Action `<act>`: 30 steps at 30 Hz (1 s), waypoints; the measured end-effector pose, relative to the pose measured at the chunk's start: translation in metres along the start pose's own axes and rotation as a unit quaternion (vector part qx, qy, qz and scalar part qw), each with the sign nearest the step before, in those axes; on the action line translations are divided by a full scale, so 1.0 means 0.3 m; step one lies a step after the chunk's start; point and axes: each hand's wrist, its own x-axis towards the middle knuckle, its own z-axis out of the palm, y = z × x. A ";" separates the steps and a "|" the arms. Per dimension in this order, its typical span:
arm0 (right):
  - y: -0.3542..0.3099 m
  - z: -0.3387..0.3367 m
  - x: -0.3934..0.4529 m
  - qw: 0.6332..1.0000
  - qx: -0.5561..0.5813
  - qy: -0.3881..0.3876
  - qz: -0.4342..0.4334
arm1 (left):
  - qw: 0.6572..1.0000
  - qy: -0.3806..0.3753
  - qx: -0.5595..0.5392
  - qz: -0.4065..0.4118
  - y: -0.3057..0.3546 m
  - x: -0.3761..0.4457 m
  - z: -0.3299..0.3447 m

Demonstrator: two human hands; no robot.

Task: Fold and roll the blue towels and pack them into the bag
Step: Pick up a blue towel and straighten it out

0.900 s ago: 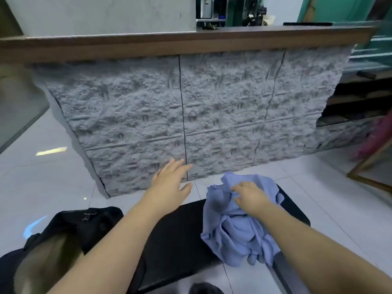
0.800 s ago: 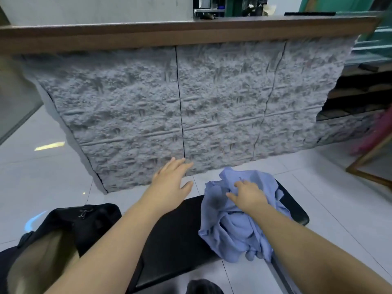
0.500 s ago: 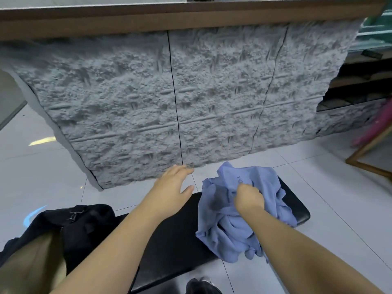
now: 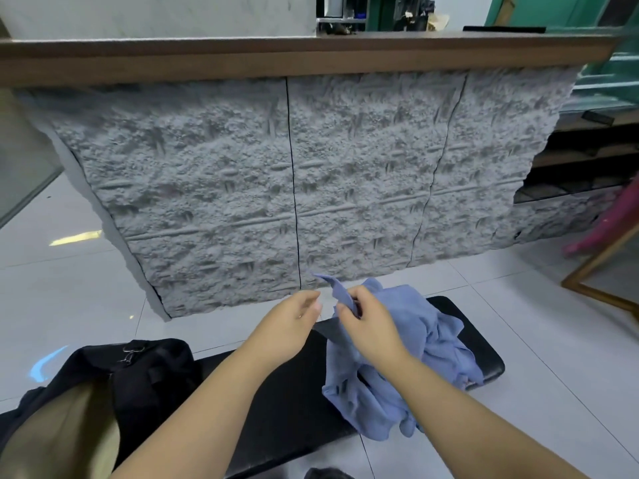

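The right hand [image 4: 371,326] and forearm cover the middle of the crumpled blue towels [image 4: 425,344], so their number cannot be told. The black bag [image 4: 145,371] is cut off by the lower left edge. The towels hide part of the black counter [image 4: 480,354] top. A dark item [image 4: 326,474] at the bottom edge and a blurred pink object [image 4: 608,226] at the right edge are unidentifiable.
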 end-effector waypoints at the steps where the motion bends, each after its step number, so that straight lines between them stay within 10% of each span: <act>1: -0.038 0.014 -0.021 1.000 0.013 -0.012 -0.014 | 0.999 0.009 -0.036 -0.007 0.008 -0.010 -0.010; 10: -0.217 0.128 -0.170 0.975 -0.022 -0.152 -0.159 | 0.959 0.135 -0.236 -0.083 0.024 -0.129 -0.158; 17: -0.319 0.186 -0.208 0.977 0.100 -0.123 -0.144 | 0.966 0.215 -0.139 -0.037 -0.011 -0.232 -0.256; 21: -0.348 0.185 -0.163 0.992 -0.028 -0.013 -0.124 | 0.968 0.210 -0.141 -0.003 -0.009 -0.294 -0.291; 30: -0.462 0.162 -0.140 0.965 -0.116 -0.162 -0.170 | 0.959 0.217 -0.159 0.096 0.060 -0.366 -0.366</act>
